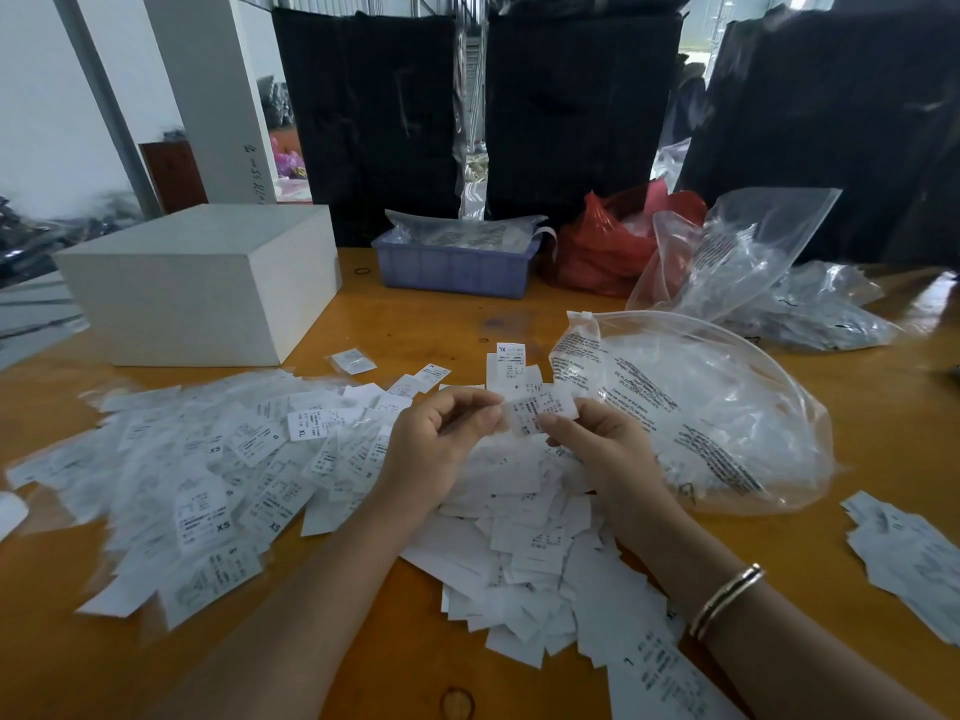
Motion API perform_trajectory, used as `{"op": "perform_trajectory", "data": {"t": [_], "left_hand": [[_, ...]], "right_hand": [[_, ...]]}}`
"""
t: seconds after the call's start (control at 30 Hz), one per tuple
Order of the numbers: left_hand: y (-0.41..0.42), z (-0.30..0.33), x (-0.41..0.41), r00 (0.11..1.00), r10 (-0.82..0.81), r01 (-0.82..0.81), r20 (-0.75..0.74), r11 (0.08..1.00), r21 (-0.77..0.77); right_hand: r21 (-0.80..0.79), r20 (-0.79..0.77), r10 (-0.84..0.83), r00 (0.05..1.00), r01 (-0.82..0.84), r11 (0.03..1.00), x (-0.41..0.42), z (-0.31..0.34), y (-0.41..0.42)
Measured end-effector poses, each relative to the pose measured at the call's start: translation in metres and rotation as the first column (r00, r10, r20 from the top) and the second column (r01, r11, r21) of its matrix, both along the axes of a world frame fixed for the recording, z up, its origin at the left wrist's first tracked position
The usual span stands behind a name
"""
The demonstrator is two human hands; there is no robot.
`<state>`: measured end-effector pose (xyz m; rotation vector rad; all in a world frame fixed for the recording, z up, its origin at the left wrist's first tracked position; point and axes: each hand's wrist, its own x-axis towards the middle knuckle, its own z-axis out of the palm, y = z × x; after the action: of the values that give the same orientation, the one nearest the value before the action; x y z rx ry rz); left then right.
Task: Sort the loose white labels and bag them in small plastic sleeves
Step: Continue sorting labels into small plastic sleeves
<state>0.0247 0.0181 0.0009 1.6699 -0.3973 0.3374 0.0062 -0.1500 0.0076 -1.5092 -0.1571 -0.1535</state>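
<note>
1. Both hands are raised together above the middle of the label pile. The left hand (441,433) and the right hand (597,439) each pinch one end of a small sleeved label (540,410), fingers curled round it.
2. The held label's long axis runs left to right between the two hands. Whether the label is fully seated in its sleeve cannot be told.
3. Key relation: the loose white labels (524,543) lie directly beneath and toward the person from the hands. Bagged labels (208,459), marked XS and XL, spread to the left, nearer the left hand.
4. The large clear bag of sleeves (701,407) lies just right of the right hand, which is judged the nearer hand for drawing the next sleeve.
5. A smaller heap of labels (909,553) sits well apart at the right edge.
6. Surface: orange wooden table (415,641). On its far side stand a white box (208,283), a blue plastic tray (457,267) and a red plastic bag (602,246).
7. Room: tall black bundles (374,116) stand behind the table.
</note>
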Motion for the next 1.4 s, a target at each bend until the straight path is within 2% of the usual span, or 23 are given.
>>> {"op": "perform_trajectory", "data": {"t": [0.2, 0.37, 0.6, 0.8, 1.1, 1.3, 1.4], "left_hand": [[0.000, -0.003, 0.003, 1.000, 0.027, -0.027, -0.006, 0.999, 0.024], [0.002, -0.003, 0.004, 0.999, 0.030, -0.030, -0.028, 0.999, -0.015], [0.001, -0.003, 0.004, 0.999, 0.025, -0.026, -0.028, 0.999, -0.023], [0.001, -0.002, 0.004, 0.998, 0.027, -0.029, -0.057, 0.999, -0.038], [0.001, 0.000, 0.003, 0.999, 0.000, -0.003, -0.041, 0.997, -0.072], [0.002, -0.002, 0.004, 1.000, 0.018, -0.018, -0.003, 1.000, -0.016], [0.002, -0.003, 0.004, 1.000, 0.005, -0.006, -0.019, 0.999, -0.037]], "right_hand": [[0.000, -0.019, -0.028, 0.999, 0.028, 1.000, 0.002, -0.002, 0.001], [0.183, -0.028, -0.060, 0.998, 0.064, 0.981, 0.003, -0.002, -0.001], [0.156, 0.023, -0.051, 0.998, 0.047, 0.987, 0.000, -0.003, 0.002], [0.167, 0.078, -0.112, 0.991, 0.098, 0.981, 0.000, -0.002, -0.001], [-0.099, 0.112, -0.074, 0.991, 0.085, 0.991, 0.001, -0.005, 0.002], [-0.351, 0.109, -0.109, 0.988, 0.141, 0.926, 0.004, -0.010, 0.005], [-0.399, 0.112, -0.108, 0.988, 0.144, 0.906, 0.005, -0.011, 0.005]]}}
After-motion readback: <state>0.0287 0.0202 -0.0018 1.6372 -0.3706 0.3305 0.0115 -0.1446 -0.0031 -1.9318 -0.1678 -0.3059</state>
